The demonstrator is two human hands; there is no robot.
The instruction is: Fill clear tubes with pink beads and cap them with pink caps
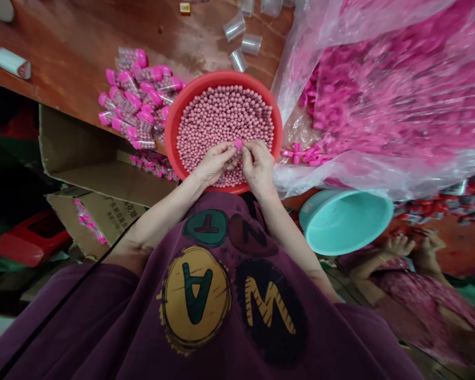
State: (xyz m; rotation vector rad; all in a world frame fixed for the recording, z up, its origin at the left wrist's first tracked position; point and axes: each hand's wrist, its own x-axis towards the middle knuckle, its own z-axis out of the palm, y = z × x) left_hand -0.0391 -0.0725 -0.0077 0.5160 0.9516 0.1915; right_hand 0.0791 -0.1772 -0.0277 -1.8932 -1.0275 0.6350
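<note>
A red bowl (174, 119) full of small pink balls sits at the table's near edge. Both my hands meet over its near side. My left hand (214, 162) is closed round a small tube that is mostly hidden in its fingers. My right hand (258, 164) pinches a pink cap (238, 143) at the tube's end. To the left of the bowl lies a pile of filled tubes with pink caps (136, 100).
A big clear plastic bag of pink caps (388, 89) fills the right side, with loose caps (304, 154) at its mouth. Empty clear tubes (241, 39) lie behind the bowl. A teal basin (346, 219) hangs off the table; another person's hands (414, 245) work beyond. Cardboard boxes (103, 174) stand below left.
</note>
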